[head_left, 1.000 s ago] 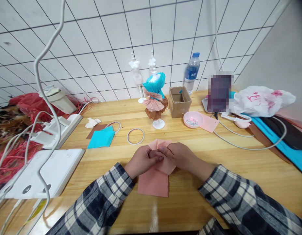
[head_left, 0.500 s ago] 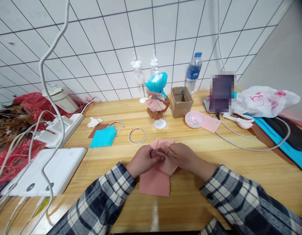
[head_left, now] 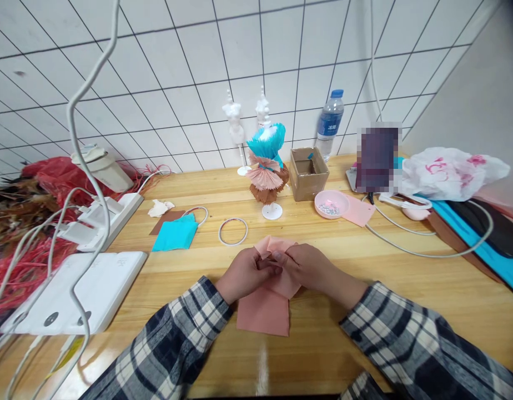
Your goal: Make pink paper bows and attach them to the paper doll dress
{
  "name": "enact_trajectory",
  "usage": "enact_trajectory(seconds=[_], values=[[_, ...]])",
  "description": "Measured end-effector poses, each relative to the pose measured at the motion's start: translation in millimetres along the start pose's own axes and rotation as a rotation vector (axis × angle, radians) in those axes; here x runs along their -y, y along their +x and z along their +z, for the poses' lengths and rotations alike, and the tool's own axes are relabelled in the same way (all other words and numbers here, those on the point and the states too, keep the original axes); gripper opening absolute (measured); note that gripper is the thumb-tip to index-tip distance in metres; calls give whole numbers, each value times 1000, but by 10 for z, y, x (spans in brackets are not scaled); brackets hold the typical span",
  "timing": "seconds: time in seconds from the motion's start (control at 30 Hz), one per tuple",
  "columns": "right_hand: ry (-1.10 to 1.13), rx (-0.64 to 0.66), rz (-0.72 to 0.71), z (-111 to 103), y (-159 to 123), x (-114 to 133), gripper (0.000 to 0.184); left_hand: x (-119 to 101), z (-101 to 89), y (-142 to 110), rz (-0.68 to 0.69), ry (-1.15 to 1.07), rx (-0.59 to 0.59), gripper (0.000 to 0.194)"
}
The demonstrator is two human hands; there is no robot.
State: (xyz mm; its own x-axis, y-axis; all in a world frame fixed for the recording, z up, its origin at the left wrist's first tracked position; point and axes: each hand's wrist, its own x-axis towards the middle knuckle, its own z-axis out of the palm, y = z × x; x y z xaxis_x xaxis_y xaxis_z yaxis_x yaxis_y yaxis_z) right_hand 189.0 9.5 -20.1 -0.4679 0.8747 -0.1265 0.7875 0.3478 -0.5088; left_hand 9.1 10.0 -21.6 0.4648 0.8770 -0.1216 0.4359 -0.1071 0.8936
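Both my hands meet over the front middle of the table, fingers closed on a thin pink paper sheet [head_left: 287,282]. My left hand [head_left: 247,273] pinches it from the left, and my right hand [head_left: 310,266] grips it from the right with the thumb on top. The sheet's upper edge is folded and bunched between the fingers; some fingertips are hidden. Below it a darker pink square [head_left: 262,315] lies flat on the table. A thin ring [head_left: 233,219] rests beyond my left hand. Farther back stands a small dress form [head_left: 267,166] in pleated blue, pink and brown paper.
Blue squares [head_left: 175,235] lie to the left, near a power strip [head_left: 115,216] and a white device [head_left: 79,289] with cables. At the back are a cardboard box [head_left: 308,186], a water bottle [head_left: 330,125] and a pink bowl [head_left: 323,197] of small beads. A plastic bag [head_left: 452,169] sits right.
My fingers have shifted very slightly on the pink paper, with both hands staying in the same place. Everything else on the table looks unchanged.
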Motion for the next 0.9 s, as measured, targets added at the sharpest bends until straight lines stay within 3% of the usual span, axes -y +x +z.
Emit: enact_trajectory(seconds=[0.13, 0.27, 0.4, 0.9], values=[[-33, -22, -1, 0, 1, 2, 63, 19, -8, -9, -3, -17, 21, 17], [10, -86, 0, 28, 13, -31, 61, 50, -41, -28, 54, -266, 90, 35], [104, -100, -21, 57, 21, -64, 61, 77, -56, -43, 49, -494, 71, 38], [121, -72, -32, 14, 9, -62, 71, 22, -21, -64, -36, -601, 70, 40]])
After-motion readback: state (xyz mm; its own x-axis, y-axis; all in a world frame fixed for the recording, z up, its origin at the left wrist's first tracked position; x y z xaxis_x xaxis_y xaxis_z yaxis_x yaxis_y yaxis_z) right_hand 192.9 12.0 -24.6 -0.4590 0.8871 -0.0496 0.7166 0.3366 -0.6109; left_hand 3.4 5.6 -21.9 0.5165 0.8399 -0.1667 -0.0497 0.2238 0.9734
